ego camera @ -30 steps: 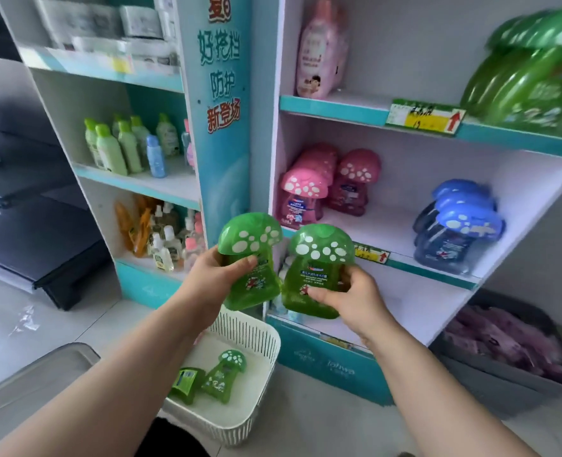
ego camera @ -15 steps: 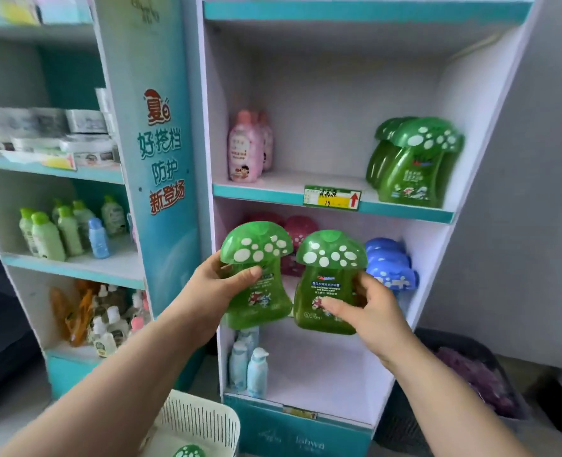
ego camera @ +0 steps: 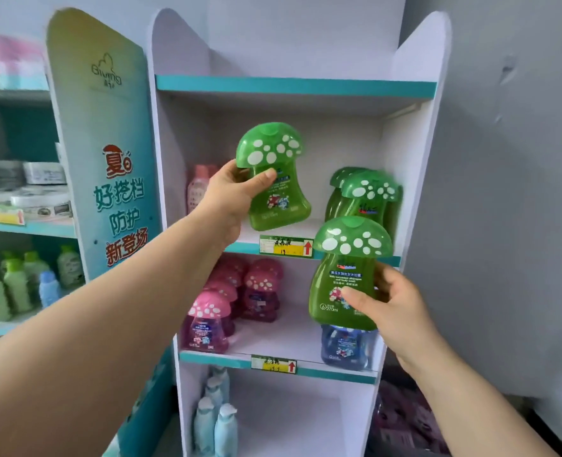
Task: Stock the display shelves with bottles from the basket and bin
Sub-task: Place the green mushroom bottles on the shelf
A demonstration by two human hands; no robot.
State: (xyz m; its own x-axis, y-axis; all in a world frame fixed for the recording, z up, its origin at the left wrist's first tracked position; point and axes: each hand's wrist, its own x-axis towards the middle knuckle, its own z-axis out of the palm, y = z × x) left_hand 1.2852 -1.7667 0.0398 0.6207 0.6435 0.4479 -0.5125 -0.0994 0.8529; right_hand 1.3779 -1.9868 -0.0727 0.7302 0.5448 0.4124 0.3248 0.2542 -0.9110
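My left hand (ego camera: 232,196) grips a green mushroom-capped bottle (ego camera: 273,176) by its neck, holding it up inside the upper shelf (ego camera: 250,239) of the white display stand, just above the shelf board. My right hand (ego camera: 395,308) holds a second green mushroom bottle (ego camera: 345,275) lower down, in front of the shelf's teal front edge. A row of matching green bottles (ego camera: 365,196) stands at the right end of that upper shelf. The basket is out of view.
A pink bottle (ego camera: 198,189) stands at the upper shelf's left end. Pink mushroom bottles (ego camera: 233,305) and blue ones (ego camera: 342,349) fill the middle shelf. Pale blue bottles (ego camera: 215,420) stand below. A dark bin (ego camera: 405,420) sits at lower right, another stocked shelf unit (ego camera: 15,285) at left.
Both hands rose with their bottles. The left bottle went up into the upper shelf space, the right one up and to the right. The view tilted upward and the basket dropped out of sight.
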